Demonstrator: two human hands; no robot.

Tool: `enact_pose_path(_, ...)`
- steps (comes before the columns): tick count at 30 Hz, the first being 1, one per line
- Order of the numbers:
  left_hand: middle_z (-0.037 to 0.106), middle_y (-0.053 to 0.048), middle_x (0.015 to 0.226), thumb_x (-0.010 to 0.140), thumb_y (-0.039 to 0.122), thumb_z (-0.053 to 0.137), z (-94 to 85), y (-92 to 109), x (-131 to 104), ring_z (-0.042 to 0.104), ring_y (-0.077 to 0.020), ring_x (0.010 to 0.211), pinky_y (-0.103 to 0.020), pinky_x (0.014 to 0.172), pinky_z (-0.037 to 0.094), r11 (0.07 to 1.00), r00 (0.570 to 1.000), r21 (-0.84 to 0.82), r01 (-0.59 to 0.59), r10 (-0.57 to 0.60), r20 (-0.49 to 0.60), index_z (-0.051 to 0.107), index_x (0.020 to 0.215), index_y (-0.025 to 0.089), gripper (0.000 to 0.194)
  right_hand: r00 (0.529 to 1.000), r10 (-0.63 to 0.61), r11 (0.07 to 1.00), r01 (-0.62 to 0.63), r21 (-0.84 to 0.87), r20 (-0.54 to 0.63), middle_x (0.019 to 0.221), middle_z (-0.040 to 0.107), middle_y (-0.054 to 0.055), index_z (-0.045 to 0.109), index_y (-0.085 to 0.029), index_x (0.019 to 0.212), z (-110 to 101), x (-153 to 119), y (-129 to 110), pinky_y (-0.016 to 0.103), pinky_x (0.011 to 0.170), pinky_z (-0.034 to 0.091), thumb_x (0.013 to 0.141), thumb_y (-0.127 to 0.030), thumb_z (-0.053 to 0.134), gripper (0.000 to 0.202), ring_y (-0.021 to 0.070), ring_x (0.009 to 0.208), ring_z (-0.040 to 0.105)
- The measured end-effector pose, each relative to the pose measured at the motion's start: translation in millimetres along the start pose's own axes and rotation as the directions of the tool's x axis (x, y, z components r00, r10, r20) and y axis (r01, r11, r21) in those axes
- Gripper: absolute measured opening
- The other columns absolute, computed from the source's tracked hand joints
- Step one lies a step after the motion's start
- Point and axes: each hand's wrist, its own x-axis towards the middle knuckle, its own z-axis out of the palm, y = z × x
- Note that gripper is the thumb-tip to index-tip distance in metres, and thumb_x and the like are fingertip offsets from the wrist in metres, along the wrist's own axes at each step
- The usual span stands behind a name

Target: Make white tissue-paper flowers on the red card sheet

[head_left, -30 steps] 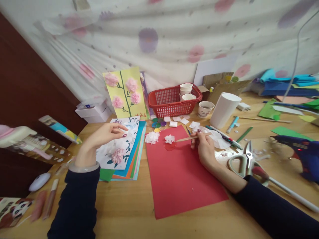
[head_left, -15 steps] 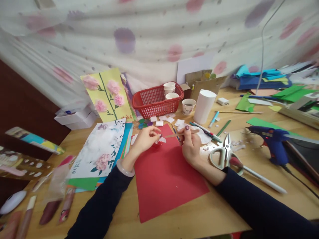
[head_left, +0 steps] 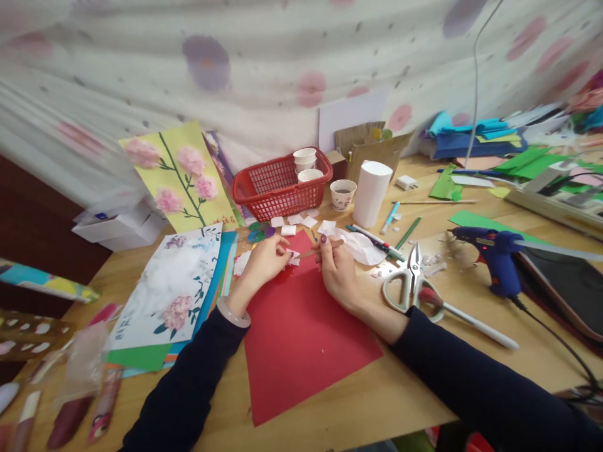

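Note:
Over the upper part of a red paper sheet [head_left: 306,333], my left hand [head_left: 267,260] pinches a small white petal-like piece [head_left: 293,257] between thumb and fingertips. My right hand [head_left: 336,270] is closed round a thin flat wooden stick [head_left: 311,253], whose tip points left and reaches the white piece. Something red and shiny lies under the left fingertips, too small to make out. More white scraps [head_left: 242,262] lie left of the left hand. White tissue [head_left: 362,247] lies just beyond the right hand.
A red basket [head_left: 282,204] with paper cups, a cup of dark liquid [head_left: 342,194] and a white roll [head_left: 372,194] stand behind. Scissors [head_left: 411,282] and a blue glue gun [head_left: 494,251] lie right. Flower pictures [head_left: 172,289] are left.
The view has shifted, so most things appear further left. The stick's tip is now closer to the white piece, and my hands are nearer each other.

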Motion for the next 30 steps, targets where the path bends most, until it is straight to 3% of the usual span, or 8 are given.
enact_pose_path(4,0.073,-0.005,0.076,0.08,0.017,0.061,-5.2,6.1,0.4,0.069,-0.0196,0.07,-0.028,0.065,0.051,1.0,1.0,-0.016,-0.001,0.002,0.029,0.065,0.1,0.015,0.02,0.999,-0.023,0.998,0.025,-0.053,0.043,0.061,0.054,0.001,0.047,-0.023,0.071,-0.6,0.5,-1.9,0.03,0.057,0.037,0.099,-0.04,0.032,0.036,0.0167,0.056,0.048)
enact_pose_path(8,0.074,-0.006,0.089,0.084,0.023,0.058,-25.0,7.5,-14.7,0.07,-0.0194,0.08,-0.03,0.073,0.053,0.999,1.0,-0.052,0.004,-0.005,-0.009,0.065,0.103,0.016,0.022,0.997,-0.001,0.998,0.007,-0.064,0.084,0.059,0.052,0.0,0.044,-0.023,0.068,0.2,1.5,-1.9,0.03,0.056,0.036,0.1,-0.042,0.032,0.038,0.016,0.054,0.045)
enact_pose_path(10,0.073,-0.009,0.105,0.083,0.03,0.06,-34.5,0.2,-31.6,0.069,-0.0229,0.095,-0.035,0.085,0.053,0.999,0.997,0.05,0.007,-0.003,-0.079,0.065,0.109,0.017,0.029,0.996,0.016,0.999,-0.011,-0.048,0.091,0.059,0.051,0.0,0.043,-0.024,0.067,1.1,1.9,-1.6,0.03,0.056,0.036,0.1,-0.043,0.032,0.04,0.0158,0.053,0.045)
enact_pose_path(12,0.065,-0.013,0.129,0.079,0.041,0.066,-38.4,-11.8,-50.7,0.06,-0.0306,0.119,-0.044,0.1,0.046,0.971,0.997,0.24,0.014,0.006,-0.081,0.061,0.123,0.017,0.05,0.996,0.032,0.999,-0.029,-0.038,0.086,0.058,0.05,0.0,0.041,-0.024,0.064,2.0,2.1,-1.1,0.03,0.056,0.036,0.1,-0.046,0.032,0.043,0.0158,0.053,0.046)
enact_pose_path(16,0.035,-0.016,0.157,0.076,0.057,0.068,-31.2,-35.2,-76.7,0.025,-0.0406,0.146,-0.063,0.112,0.024,0.851,0.994,0.524,0.036,-0.086,0.071,0.041,0.148,0.017,0.086,0.992,0.055,0.998,-0.056,0.003,0.11,0.058,0.051,0.0,0.045,-0.023,0.064,3.6,1.4,1.6,0.03,0.058,0.039,0.099,-0.051,0.033,0.047,0.0156,0.054,0.049)
enact_pose_path(21,0.025,-0.012,0.161,0.081,0.066,0.056,-23.0,-45.1,-78.5,0.007,-0.0429,0.15,-0.072,0.109,0.015,0.792,0.988,0.61,-0.015,-0.082,0.13,0.038,0.15,0.02,0.085,0.986,0.066,0.997,-0.072,0.031,0.152,0.061,0.056,0.001,0.051,-0.022,0.071,4.6,0.9,6.6,0.028,0.055,0.04,0.097,-0.059,0.035,0.049,0.0156,0.056,0.052)
enact_pose_path(30,0.026,-0.012,0.161,0.082,0.067,0.056,-22.1,-45.3,-79.0,0.005,-0.0432,0.15,-0.075,0.109,0.007,0.786,0.99,0.617,-0.034,-0.06,0.131,0.037,0.151,0.021,0.086,0.973,0.017,1.0,-0.016,-0.007,0.232,0.058,0.057,0.002,0.054,-0.02,0.065,11.1,2.2,8.0,0.029,0.055,0.041,0.097,-0.061,0.033,0.055,0.0151,0.054,0.052)
